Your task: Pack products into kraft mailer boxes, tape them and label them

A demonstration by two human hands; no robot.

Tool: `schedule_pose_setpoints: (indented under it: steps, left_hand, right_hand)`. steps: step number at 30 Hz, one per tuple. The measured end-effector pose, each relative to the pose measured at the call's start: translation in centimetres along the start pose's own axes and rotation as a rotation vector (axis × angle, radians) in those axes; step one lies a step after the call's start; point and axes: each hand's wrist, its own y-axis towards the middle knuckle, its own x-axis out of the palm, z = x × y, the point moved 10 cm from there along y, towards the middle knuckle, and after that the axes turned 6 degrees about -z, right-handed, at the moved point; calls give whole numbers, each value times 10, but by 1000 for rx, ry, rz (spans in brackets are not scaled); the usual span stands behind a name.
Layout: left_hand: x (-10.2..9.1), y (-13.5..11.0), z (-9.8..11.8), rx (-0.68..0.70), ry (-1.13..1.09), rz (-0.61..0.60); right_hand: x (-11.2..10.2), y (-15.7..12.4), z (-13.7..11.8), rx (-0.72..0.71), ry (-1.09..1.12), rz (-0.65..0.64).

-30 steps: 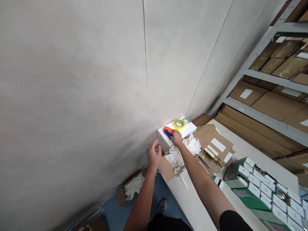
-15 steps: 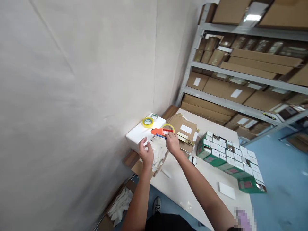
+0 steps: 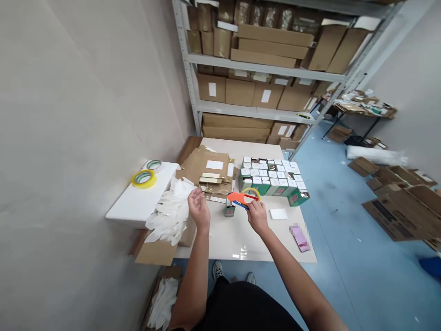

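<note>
My right hand [image 3: 257, 215] grips an orange and blue tape dispenser [image 3: 241, 198] with a yellow-edged tape roll in it, held above the white table [image 3: 237, 234]. My left hand [image 3: 199, 209] hovers beside it, fingers loosely curled and apart, holding nothing. Just beyond the dispenser stands a block of green and white small boxes [image 3: 270, 177]. A single small green box [image 3: 229, 210] stands on the table under the dispenser.
A white foam box [image 3: 138, 207] at the left carries two tape rolls [image 3: 144, 178]. White crumpled paper [image 3: 168, 211] fills a cardboard box beside it. Flat brown cartons [image 3: 206, 168] lie behind. Shelving with cartons [image 3: 262, 92] stands at the back; flattened cardboard [image 3: 403, 202] lies on the blue floor.
My right hand has lifted the tape dispenser off the white foam box and carried it right, over the table. My head has turned right, bringing the shelving and floor into view.
</note>
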Motion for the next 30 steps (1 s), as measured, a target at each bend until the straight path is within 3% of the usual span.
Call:
schedule_pose_setpoints:
  steps: [5,10,14,17,20,23,26,30]
  left_hand:
    - [41,-34,-15,-61,30,-73]
    - [69,-78,-31,-163,88,-169]
    - [89,-117,-39,-216,125,-250]
    - [101,-141,-43,-237,156,-311]
    - [114,-158,-46,-250,196,-370]
    - [127,-169,-47,-264,227,-390]
    - [149,-179,-43,-279,255,-428]
    - [187,-192,-24,-250,222,-490]
  right_hand:
    - [35,-72,79,142,-22,-91]
    - [94,-146,147,309,9,-273]
    - [142,-211,195,486,53,-464]
    - [162,-261,229,672,74,-550]
    - [166,-301,256,857,83,-578]
    - [158,-314,267,947,118,-564]
    - [140,-296,266,933,227,-467]
    - [93,-251,258,884,430,-214]
